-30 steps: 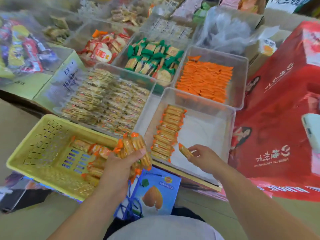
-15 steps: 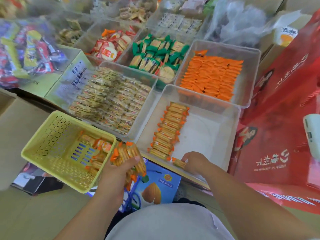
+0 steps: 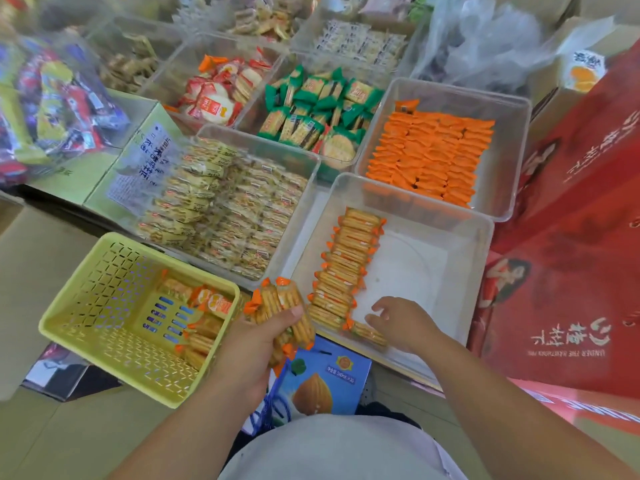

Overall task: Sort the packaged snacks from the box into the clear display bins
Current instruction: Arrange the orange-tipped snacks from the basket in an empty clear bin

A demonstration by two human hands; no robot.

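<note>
The right hand (image 3: 405, 323) has come down into the near clear bin (image 3: 479, 268), at the six-o'clock end of the cracker row (image 3: 343, 268). Its fingers seem slack on the laid pack (image 3: 369, 333). At the bin's eight o'clock, by the yellow basket (image 3: 86, 306), the left hand (image 3: 259, 344) grips a bundle (image 3: 282, 303). Next: pluck another and butt it against the row.

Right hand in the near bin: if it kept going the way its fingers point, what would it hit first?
Likely the row of packs, just ahead of the right hand; its height over them is hard to judge.
</note>
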